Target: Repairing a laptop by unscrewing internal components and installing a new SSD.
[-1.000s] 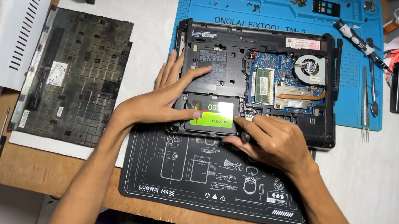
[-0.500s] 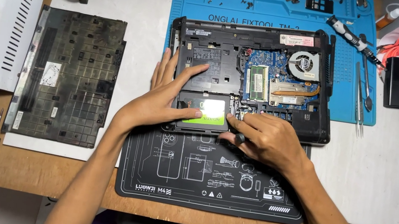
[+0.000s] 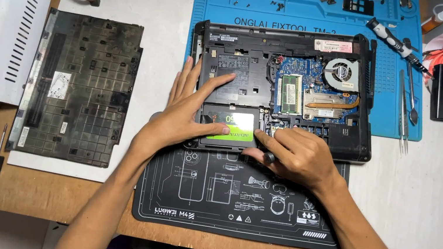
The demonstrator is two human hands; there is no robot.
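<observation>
A person's left hand point(image 3: 187, 113) lies flat and open across an opened laptop point(image 3: 283, 87), fingers spread beside a black drive with a green label point(image 3: 230, 127) seated in its bay at the near edge. The right hand point(image 3: 294, 154) presses the drive's right edge with curled fingers.

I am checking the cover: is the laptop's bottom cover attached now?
No, the bottom cover lies apart, left of the open laptop, whose fan and boards show.
</observation>
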